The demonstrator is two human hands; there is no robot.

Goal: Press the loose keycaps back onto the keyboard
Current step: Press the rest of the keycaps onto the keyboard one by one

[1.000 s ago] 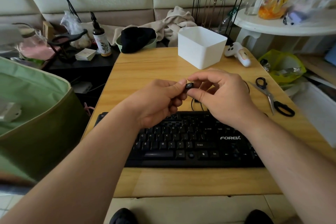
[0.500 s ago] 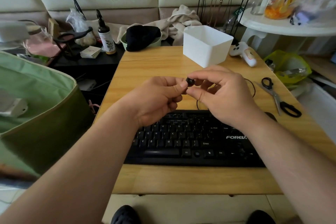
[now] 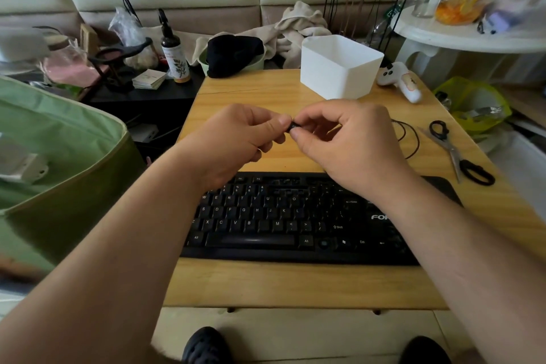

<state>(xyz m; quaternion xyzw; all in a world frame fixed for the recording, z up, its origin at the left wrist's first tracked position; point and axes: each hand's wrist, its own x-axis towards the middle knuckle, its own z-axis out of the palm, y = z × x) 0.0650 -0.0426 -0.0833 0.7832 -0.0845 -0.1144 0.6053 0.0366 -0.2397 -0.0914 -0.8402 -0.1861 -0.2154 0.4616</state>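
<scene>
I'm pinching a small black keycap [image 3: 293, 127] btwn both grips, held above the surface [image 3: 295, 284], just behind the keyboard [image 3: 283, 216]. L hand [image 3: 236, 139] & R hand [image 3: 348, 142] are both curling fingertips onto it. White bin [image 3: 339, 68] is sitting farther back, scissors [image 3: 458, 154] lying off to the R.

Two hands [image 3: 236, 139] [image 3: 351, 142], one keycap [image 3: 293, 127], one keyboard [image 3: 280, 216], one scissors [image 3: 461, 156], one white box [image 3: 339, 68], one bottle [image 3: 174, 53].

You are facing bare wooden surface [image 3: 236, 89] beyond the black plastic keyboard [image 3: 283, 216]; the white rectangular plastic bin [image 3: 339, 68] is blocking the far right, black-handled scissors [image 3: 461, 154] are crowding the right edge.
</scene>
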